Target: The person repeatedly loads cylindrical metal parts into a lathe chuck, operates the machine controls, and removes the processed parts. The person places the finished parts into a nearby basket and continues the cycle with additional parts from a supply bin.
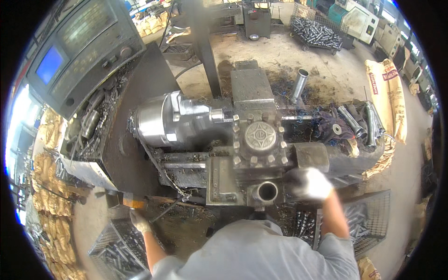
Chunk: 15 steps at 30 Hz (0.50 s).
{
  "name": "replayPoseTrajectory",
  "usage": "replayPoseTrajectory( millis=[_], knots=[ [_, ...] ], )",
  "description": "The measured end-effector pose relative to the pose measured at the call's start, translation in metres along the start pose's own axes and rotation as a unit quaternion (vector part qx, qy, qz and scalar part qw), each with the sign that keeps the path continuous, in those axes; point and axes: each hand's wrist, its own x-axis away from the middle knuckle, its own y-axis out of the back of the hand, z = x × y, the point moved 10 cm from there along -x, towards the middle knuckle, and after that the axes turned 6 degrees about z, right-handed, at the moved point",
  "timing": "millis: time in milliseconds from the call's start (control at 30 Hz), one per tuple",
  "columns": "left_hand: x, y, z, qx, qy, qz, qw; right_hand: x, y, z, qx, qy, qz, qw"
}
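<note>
A lathe stands before me, with a bright metal chuck [153, 120] at its left. Its tool post [260, 136] has a star-marked cap ringed by several bolts. My right hand [318, 184], in a white glove, is at the right side of the carriage, against a dark rounded part [296, 181]. Motion smears its fingers. My left hand [139, 221], gloved too, hangs low at the left, just below a yellow-orange plate [133, 201] and above a wire basket [103, 249]. Its fingers are too small to read. A short open tube [268, 191] faces me at the carriage front.
A metal tube [299, 85] stands upright behind the bed. More tubes [351, 120] lie at the right end beside a dark glove-like item [333, 127]. A control panel [84, 49] rises at left. A basket [373, 219] of metal parts sits at right; paper sacks [388, 95] stand beyond.
</note>
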Motion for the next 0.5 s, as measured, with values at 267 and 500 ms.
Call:
replayPoseTrajectory(
  millis=[267,500],
  knots=[
    [0.119,-0.184,-0.146,0.001,-0.029,0.17,0.985,-0.241,0.101,0.04,0.039,0.095,-0.063,0.993],
    [0.104,-0.329,-0.433,-0.306,-0.569,0.078,0.76,-0.351,-0.004,-0.067,-0.233,-0.049,0.266,0.934]
  ],
)
